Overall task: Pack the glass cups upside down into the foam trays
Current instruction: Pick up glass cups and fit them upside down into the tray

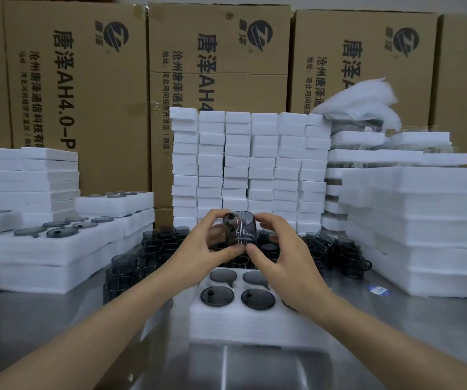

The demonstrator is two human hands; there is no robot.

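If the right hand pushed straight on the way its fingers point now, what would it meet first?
The smoky grey glass cup, which the right hand grips on one side. Straight beyond it are probably the fingers of the left hand, gripping the other side; depth is unclear.

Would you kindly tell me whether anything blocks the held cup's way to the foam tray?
Nothing visible does: left hand and right hand hold the cup up, and only air separates it from the foam tray.

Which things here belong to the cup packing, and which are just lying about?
In the job: left hand, right hand, held glass cup, foam tray, loose cups.
Lying about: cardboard boxes, white wrapping, blue label.
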